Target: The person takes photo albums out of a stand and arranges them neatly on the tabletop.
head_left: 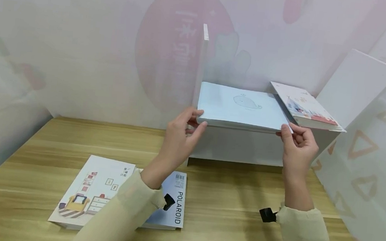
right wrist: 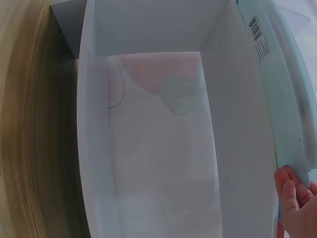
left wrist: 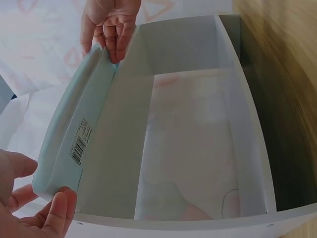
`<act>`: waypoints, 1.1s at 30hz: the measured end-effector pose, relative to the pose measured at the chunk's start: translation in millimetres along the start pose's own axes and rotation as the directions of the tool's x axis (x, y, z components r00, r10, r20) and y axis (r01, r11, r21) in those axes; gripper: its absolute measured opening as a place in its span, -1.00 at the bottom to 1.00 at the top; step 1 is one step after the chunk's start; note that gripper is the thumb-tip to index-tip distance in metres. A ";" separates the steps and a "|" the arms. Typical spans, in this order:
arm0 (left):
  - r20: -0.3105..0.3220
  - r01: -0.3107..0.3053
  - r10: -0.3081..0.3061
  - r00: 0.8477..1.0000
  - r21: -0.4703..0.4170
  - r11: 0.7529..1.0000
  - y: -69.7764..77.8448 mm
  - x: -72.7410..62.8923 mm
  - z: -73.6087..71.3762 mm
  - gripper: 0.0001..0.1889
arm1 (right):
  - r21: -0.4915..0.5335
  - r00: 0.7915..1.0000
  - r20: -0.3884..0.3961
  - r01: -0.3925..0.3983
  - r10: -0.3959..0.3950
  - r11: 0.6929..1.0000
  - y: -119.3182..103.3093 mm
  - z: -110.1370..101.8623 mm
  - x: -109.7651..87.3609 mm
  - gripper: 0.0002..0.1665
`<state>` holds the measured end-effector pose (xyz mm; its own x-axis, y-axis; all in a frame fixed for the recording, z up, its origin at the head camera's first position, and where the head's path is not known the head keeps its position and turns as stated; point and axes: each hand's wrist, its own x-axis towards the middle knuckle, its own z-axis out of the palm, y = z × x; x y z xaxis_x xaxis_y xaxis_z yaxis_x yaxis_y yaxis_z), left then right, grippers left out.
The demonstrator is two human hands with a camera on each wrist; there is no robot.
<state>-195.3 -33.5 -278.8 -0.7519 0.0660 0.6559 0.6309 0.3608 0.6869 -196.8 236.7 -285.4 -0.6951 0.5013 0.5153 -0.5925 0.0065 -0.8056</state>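
A pale blue book [head_left: 229,102] with a small whale drawing lies flat along the top of the white shelf [head_left: 239,146], its near edge at the shelf's front. My left hand [head_left: 182,135] pinches its near left corner between thumb and fingers. At the near right corner my right hand [head_left: 298,146] grips it, thumb on top and fingers curled beneath. From below, the left wrist view shows a barcode label [left wrist: 80,141] on the book's underside. The right wrist view has the right fingers [right wrist: 292,191] at the book's corner.
A white illustrated book [head_left: 306,104] lies tilted on the shelf's right part, near a slanting white panel [head_left: 357,86]. An upright white panel [head_left: 202,63] stands left. On the wooden table [head_left: 218,216] lie a white book [head_left: 98,181] and a blue book marked POLAROID [head_left: 172,207].
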 end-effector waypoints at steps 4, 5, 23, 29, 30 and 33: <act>-0.005 0.020 -0.020 1.000 -0.042 0.999 1.2 1.5 -1.2 -0.77 | 0.058 0.999 0.006 -0.035 0.035 0.998 -3.1 -1.0 -3.4 -0.85; -0.005 0.026 -0.027 1.000 -0.050 0.998 1.5 2.9 -1.3 -0.77 | 0.066 0.998 0.014 -0.055 0.054 0.996 -4.3 -1.3 -3.8 -0.84; 0.077 0.159 -0.149 0.986 -0.138 0.978 -3.5 9.0 -1.5 -0.62 | 0.253 0.895 0.043 -0.440 0.445 0.861 -16.7 1.9 -3.4 -0.25; 0.103 0.194 -0.177 0.979 -0.185 0.963 -4.4 4.4 -2.0 -0.48 | 0.345 0.878 0.103 -0.473 0.468 0.811 -15.1 -2.7 -3.7 -0.21; 0.105 0.197 -0.179 0.978 -0.190 0.962 -4.4 4.0 -2.3 -0.47 | 0.357 0.877 0.124 -0.475 0.463 0.804 -14.3 -3.7 -3.6 -0.23; 0.115 0.207 -0.186 0.976 -0.205 0.957 -5.8 3.2 -3.2 -0.44 | 0.381 0.876 0.189 -0.482 0.443 0.789 -11.7 -7.0 -3.7 -0.33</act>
<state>-200.7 -38.3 -279.7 -0.8733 0.1039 0.4760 0.4871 0.1684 0.8569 -184.4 240.8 -279.9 -0.9487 0.2784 0.1498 -0.2880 -0.5659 -0.7725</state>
